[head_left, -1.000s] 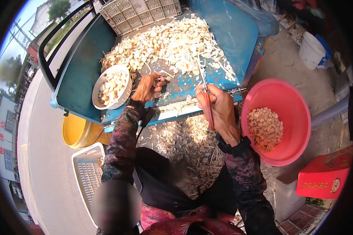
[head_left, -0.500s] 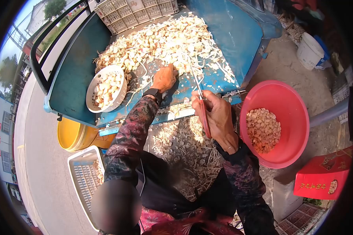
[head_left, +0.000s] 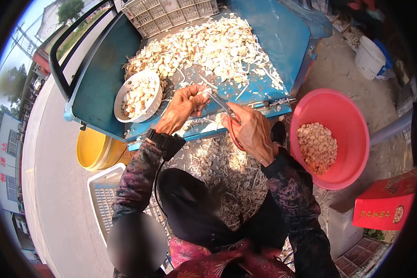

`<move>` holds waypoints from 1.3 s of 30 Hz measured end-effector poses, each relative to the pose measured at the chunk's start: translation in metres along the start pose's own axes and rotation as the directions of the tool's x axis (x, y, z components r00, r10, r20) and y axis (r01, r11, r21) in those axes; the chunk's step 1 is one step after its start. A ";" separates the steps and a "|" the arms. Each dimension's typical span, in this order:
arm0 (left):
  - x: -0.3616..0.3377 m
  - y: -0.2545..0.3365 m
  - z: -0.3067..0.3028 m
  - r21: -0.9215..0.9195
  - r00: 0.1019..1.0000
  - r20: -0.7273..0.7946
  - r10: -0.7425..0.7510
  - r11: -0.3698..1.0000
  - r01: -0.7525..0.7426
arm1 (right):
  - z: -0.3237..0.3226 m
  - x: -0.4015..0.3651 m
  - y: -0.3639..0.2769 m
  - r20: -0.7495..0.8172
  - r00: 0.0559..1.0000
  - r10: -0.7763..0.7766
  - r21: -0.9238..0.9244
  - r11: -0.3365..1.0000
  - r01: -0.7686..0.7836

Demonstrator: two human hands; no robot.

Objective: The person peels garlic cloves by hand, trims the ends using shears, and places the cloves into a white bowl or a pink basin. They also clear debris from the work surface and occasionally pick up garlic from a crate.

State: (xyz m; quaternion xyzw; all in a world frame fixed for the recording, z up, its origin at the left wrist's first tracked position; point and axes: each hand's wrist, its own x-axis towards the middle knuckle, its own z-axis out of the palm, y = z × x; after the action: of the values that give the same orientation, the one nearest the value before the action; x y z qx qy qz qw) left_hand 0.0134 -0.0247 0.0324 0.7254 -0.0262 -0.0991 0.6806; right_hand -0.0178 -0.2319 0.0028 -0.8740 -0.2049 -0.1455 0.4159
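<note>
My left hand [head_left: 183, 109] is closed in a pinch on a small whitish piece [head_left: 206, 92], too small to name surely. Red-handled scissors [head_left: 222, 104] are in my right hand [head_left: 254, 132], their blades reaching up to that piece. Both hands are over the front edge of a blue metal truck bed [head_left: 282, 41]. Beyond them lies a heap of pale, garlic-like pieces [head_left: 227, 41] with loose stems. A white perforated bowl [head_left: 120, 109] of similar pieces stands left of my left hand.
To the right, a pink tub [head_left: 352, 134] holds many pale pieces. A yellow bucket [head_left: 89, 150] and a white slotted basket [head_left: 102, 190] stand lower left. A plastic crate [head_left: 171, 16] is at the back of the bed. Trimmings [head_left: 227, 171] cover the ground between my legs.
My left hand has lifted from the heap's edge and now pinches a small whitish piece. The scissors in my right hand have tilted left, their blades now at that piece. The view has shifted slightly.
</note>
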 end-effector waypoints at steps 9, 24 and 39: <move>-0.020 0.017 -0.013 0.049 0.985 0.166 -0.039 0.998 0.031 | -0.005 0.001 -0.013 0.088 0.994 -0.069 0.140 0.989 0.057; -0.024 0.019 -0.069 0.004 0.984 -0.173 0.037 0.999 -0.036 | -0.017 0.010 -0.016 0.327 0.860 0.392 0.615 0.603 -0.508; 0.138 -0.051 -0.034 0.887 0.868 0.150 0.474 0.323 -0.330 | -0.015 0.007 -0.011 0.213 0.925 0.314 0.534 0.756 -0.379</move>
State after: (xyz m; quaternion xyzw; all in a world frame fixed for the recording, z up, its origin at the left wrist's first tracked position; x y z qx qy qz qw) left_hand 0.1502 -0.0112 -0.0312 0.9465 -0.2067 0.1518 0.1958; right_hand -0.0183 -0.2357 0.0224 -0.7402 -0.0957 0.0500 0.6637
